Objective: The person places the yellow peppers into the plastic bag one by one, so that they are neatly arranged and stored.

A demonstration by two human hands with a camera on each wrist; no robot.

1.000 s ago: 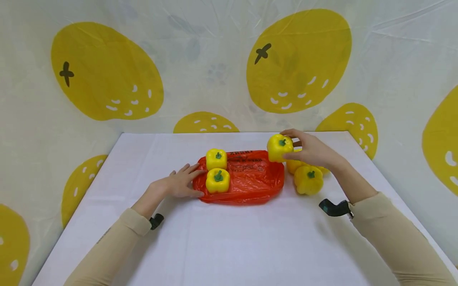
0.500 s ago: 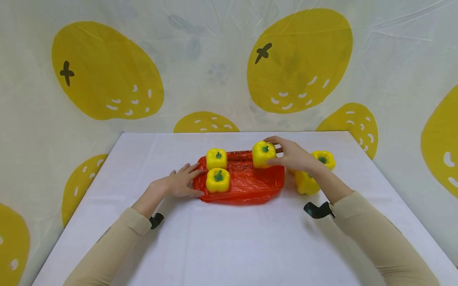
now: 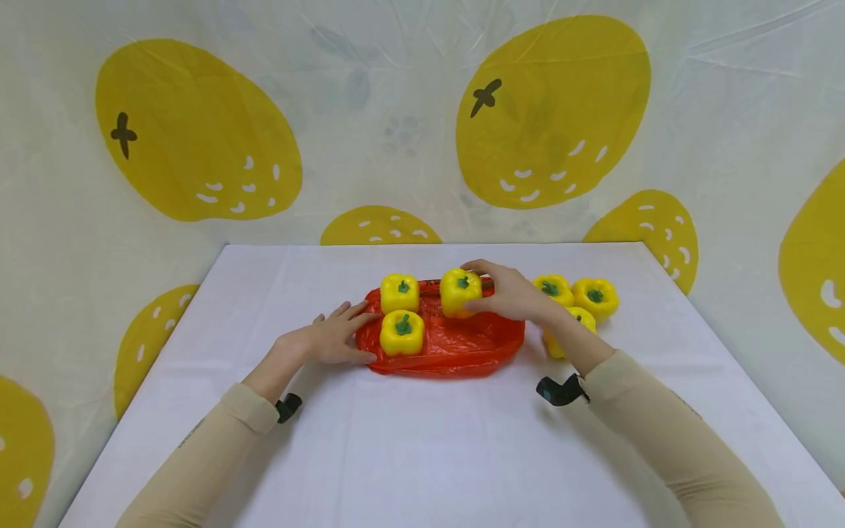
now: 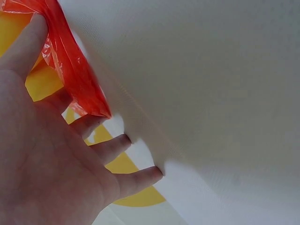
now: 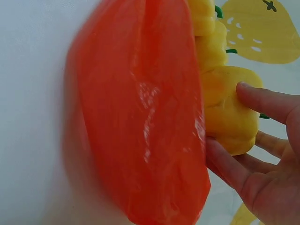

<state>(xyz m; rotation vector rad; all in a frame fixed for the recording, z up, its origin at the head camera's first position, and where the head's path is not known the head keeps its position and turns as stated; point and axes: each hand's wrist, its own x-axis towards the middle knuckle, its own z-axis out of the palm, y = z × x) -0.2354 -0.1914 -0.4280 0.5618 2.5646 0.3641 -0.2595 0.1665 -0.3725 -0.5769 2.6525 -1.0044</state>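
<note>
A red plastic bag (image 3: 472, 339) with black print lies in the middle of the white table. On its left part two yellow bell peppers stand one behind the other, the rear pepper (image 3: 397, 299) and the front pepper (image 3: 399, 342). My right hand (image 3: 513, 295) holds a third yellow bell pepper (image 5: 229, 110) over the bag's back part, thumb on one side and fingers on the other. My left hand (image 3: 330, 340) rests with spread fingers at the bag's left edge. In the left wrist view its thumb (image 4: 32, 43) touches the red plastic.
Right of the bag several more yellow peppers stand close together: a back left one (image 3: 553, 287), a back right one (image 3: 595, 299) and a front one (image 3: 553, 346) partly behind my right wrist. A fruit-print cloth (image 3: 389, 132) hangs behind the table (image 3: 396, 455).
My right hand has carried the yellow bell pepper leftward from the bag's right end to beside the rear pepper. The left hand has stayed in place.
</note>
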